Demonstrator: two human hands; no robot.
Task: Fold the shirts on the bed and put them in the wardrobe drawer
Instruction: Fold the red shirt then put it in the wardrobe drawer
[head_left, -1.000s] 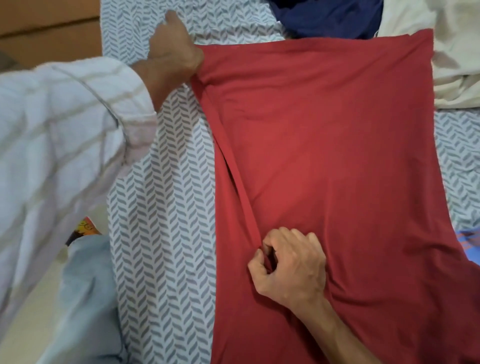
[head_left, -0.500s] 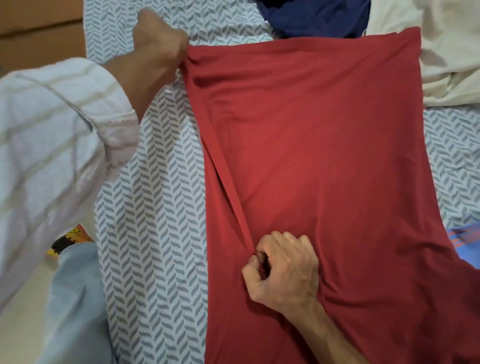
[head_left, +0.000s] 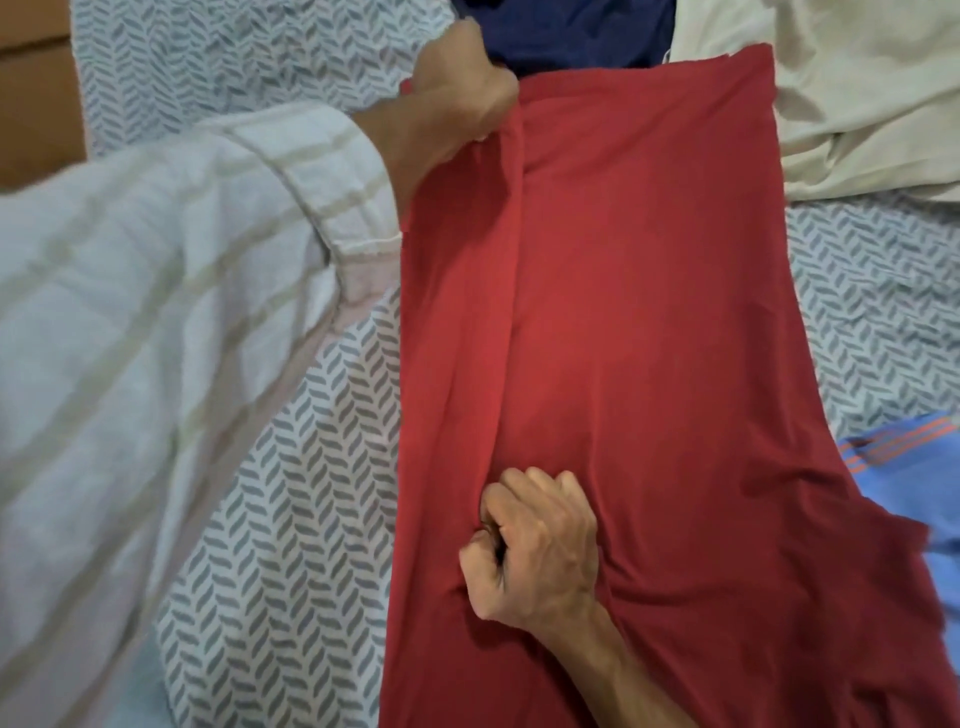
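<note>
A red shirt (head_left: 649, 338) lies spread lengthwise on the bed, with its left side folded over toward the middle. My left hand (head_left: 452, 98) grips the far end of that folded edge near the top of the view. My right hand (head_left: 535, 545) pinches the near end of the same fold, its fingers curled into the cloth. A crease runs straight between the two hands.
The bed sheet (head_left: 291, 519) is white with a grey herringbone print. A dark blue garment (head_left: 566, 31) and a cream garment (head_left: 852, 93) lie at the far end. A light blue cloth with orange stripes (head_left: 904, 478) lies at the right. A wooden surface (head_left: 36, 88) shows at upper left.
My left hand has carried the shirt's far left edge to the right, laying the left side over the middle. My right hand kept its pinch on the near fold.
</note>
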